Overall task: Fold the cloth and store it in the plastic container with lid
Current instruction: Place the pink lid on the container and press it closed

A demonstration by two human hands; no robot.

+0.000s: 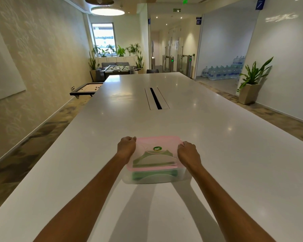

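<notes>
A clear plastic container point(181, 175) stands on the white table point(217, 137) in front of me. Its pink translucent lid point(157, 142) with a green round sticker lies on top. A folded green cloth point(137, 175) shows through the container's wall and the lid. My left hand point(126, 147) grips the lid's far left corner with curled fingers. At the lid's right edge, my right hand point(188, 152) holds on the same way. Both forearms reach in from the bottom of the view.
A long cable slot point(155, 98) runs along the table's middle, farther away. The table's left edge drops to a patterned floor. A potted plant point(251, 84) stands at the right wall, and a foosball table point(117, 68) stands at the room's far end.
</notes>
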